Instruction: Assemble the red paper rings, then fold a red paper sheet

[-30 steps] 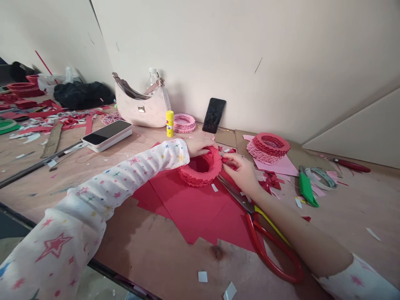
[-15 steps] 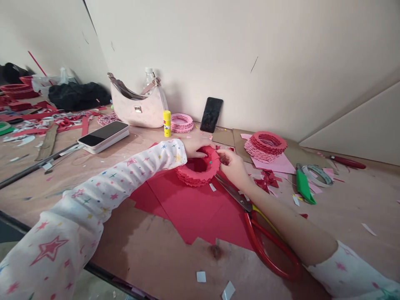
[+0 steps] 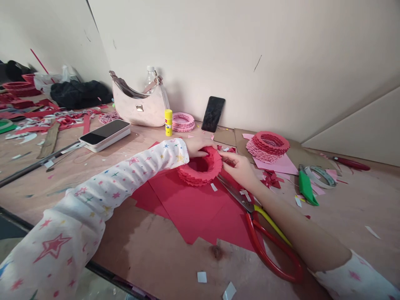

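Observation:
A ring of stacked, folded red paper [image 3: 190, 174] rests on red paper sheets [image 3: 200, 212], its rim jagged and its middle open. My left hand [image 3: 200, 146] is closed over the ring's far side, with the thumb reaching inside the rim. At the right edge of the ring, the thumb and fingers of my right hand [image 3: 239, 166] are pinched together on the paper; the fingertips are partly hidden. Below my right hand lie large red-handled scissors [image 3: 268, 250], their blades pointing at the ring. A yellow strip-like handle [image 3: 271, 225] shows beside them.
At the back stand a pale handbag [image 3: 140, 106], a glue stick [image 3: 168, 123], a pink paper ring [image 3: 183, 121] and a leaning phone [image 3: 213, 113]. Rightward are a red-and-pink ring stack [image 3: 268, 145], a green-handled cutter [image 3: 308, 187] and a tape roll [image 3: 321, 177]. A phone on a white block [image 3: 106, 135] lies left.
My right hand has shifted slightly at the ring's right edge, its fingers straighter. More of the yellow handle shows beneath my forearm. The left hand stays on the ring.

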A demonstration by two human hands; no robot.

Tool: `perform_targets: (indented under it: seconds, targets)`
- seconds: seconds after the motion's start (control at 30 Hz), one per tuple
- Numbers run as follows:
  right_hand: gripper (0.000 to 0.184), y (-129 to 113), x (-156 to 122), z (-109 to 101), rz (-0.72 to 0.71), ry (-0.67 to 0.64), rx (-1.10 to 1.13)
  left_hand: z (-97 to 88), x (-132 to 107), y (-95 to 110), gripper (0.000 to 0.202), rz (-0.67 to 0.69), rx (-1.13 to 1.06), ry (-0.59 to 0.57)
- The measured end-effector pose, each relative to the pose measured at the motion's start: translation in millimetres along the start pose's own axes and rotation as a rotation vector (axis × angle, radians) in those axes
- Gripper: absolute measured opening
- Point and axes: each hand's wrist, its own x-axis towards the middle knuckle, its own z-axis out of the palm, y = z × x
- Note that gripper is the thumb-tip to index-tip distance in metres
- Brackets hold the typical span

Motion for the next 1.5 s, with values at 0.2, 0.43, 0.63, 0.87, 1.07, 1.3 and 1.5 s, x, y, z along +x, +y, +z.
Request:
perform_targets:
  seconds: [0.2, 0.43, 0.63, 0.87, 1.07, 1.3, 1.5]
  targets:
    - [0.028, 4.5, 0.3, -0.4, 0.037, 0.067, 0.019, 4.1, 1.6, -10.2, 0.026, 0.062, -0.002, 0.016]
    - [0.033, 7.7, -1.0, -6.2, -0.144, 0.046, -0.422, 3.0, 0.8, -6.6, 0.026, 0.041, -0.011, 0.036]
    - [0.039, 13.1, -0.9, -7.4, -0.174, -0.002, -0.542, -0.5, 2.6, 1.1, 0.024, -0.046, 0.032, 0.042]
    - [0.03, 9.1, 2.1, -13.5, 0.085, 0.028, -0.188, 0.5, 1.8, 1.9, 0.028, -0.065, 0.053, 0.04]
    - [0.024, 8.2, 6.6, -15.5, 0.309, -0.142, 0.132, 0.1, 4.1, -0.3, 0.027, -0.057, 0.052, 0.031]
    - [0.015, 9.0, 5.8, -15.3, 0.378, -0.121, 0.274, 2.0, 2.6, 0.1, 0.021, -0.009, 0.036, 0.05]
    - [0.016, 10.9, 5.1, -13.7, 0.386, -0.104, 0.317, 2.7, 2.3, -4.7, 0.022, 0.046, 0.019, 0.044]
